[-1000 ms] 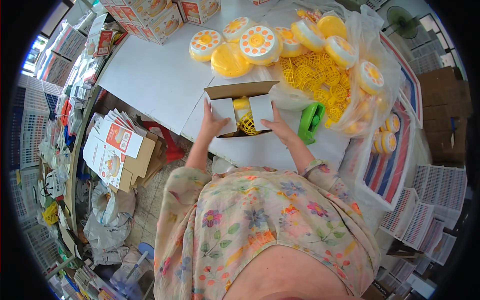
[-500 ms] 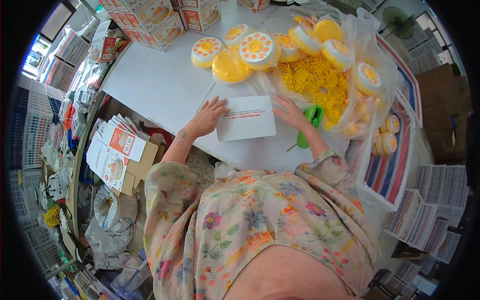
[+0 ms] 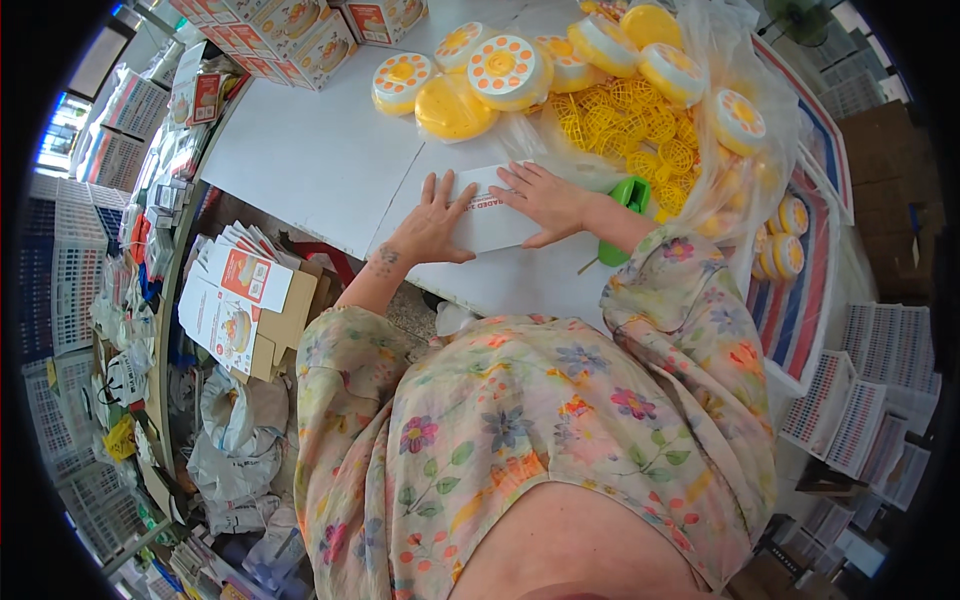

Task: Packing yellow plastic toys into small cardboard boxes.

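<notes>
Now white box (image 3: 497, 222) closed, flat under both hands.

We see open white table (image 3: 300, 150) running from the left hand (image 3: 432, 222) out to the table's left edge, a clear lane. Along the far edge stand printed cartons (image 3: 290, 30), and yellow round lidded containers (image 3: 480, 75) crowd the far side just beyond the white box (image 3: 492, 215). Toward the right edge, a clear plastic bag of yellow baskets (image 3: 650, 130) and a green tape dispenser (image 3: 625, 205) hem in the right hand (image 3: 545, 200). The near edge is bare.
</notes>
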Available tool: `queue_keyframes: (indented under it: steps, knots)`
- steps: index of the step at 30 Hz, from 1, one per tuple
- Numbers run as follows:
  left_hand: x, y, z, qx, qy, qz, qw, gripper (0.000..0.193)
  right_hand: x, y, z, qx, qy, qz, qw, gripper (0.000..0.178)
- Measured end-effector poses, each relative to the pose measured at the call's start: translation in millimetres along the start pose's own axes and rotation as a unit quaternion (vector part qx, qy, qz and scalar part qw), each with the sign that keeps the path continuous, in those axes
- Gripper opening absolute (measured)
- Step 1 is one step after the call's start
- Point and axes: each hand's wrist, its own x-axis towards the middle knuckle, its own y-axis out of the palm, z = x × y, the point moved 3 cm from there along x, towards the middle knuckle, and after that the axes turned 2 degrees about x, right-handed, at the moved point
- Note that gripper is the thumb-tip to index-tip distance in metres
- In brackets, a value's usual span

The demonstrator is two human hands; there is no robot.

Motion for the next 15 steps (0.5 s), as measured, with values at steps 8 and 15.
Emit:
queue_keyframes:
  steps: [8, 15]
  knots:
    - [-9, 3, -13, 0.070, 0.018, -0.020, 0.997, 0.104, -6, 10, 7, -0.028, -0.021, 0.022, 0.999, 0.091]
    - [-20, 12, -19, 0.034, 0.029, 0.004, 0.999, 0.087, -13, 25, 9, 0.000, -0.029, -0.036, 0.999, 0.086]
